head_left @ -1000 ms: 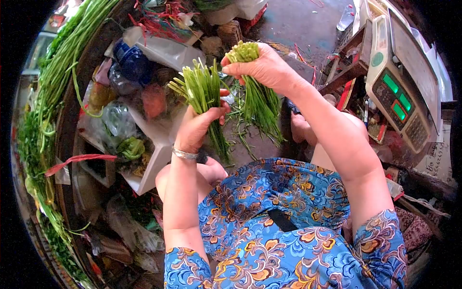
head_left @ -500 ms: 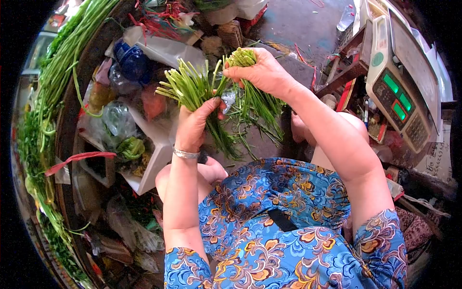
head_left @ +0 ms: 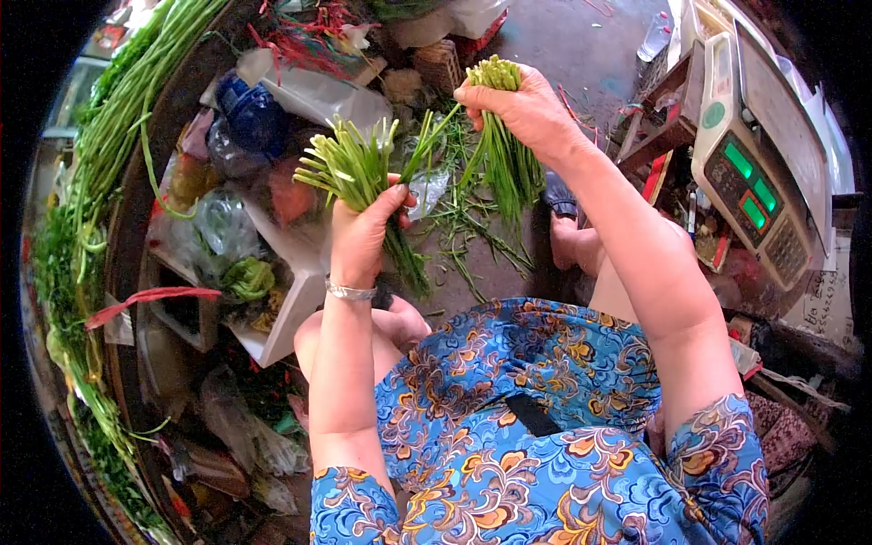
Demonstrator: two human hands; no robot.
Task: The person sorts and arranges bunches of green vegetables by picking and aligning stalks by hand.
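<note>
My left hand (head_left: 365,238) is closed around a thick bunch of cut green vegetable stems (head_left: 348,165), their pale ends fanned upward and their lower parts hanging below the fist. A few stems lean from this bunch toward my right hand (head_left: 529,111). Higher and further right, that hand grips a second bunch of green stems (head_left: 509,173), its cut ends packed evenly at the top and its thin dark tips dangling. The kind of vegetable is not certain. Loose green trimmings (head_left: 468,241) lie on the ground beneath both bunches.
A digital scale (head_left: 754,173) with green lit numbers stands at right. Long green stalks (head_left: 100,173) line a curved ledge at left. Near it are a white foam box (head_left: 291,313), plastic bags (head_left: 225,222) and a dark blue bag (head_left: 247,109). Red ties (head_left: 304,41) lie behind.
My right hand has moved up and to the right with its bunch, away from the left one. My left hand has barely shifted and still holds its stems.
</note>
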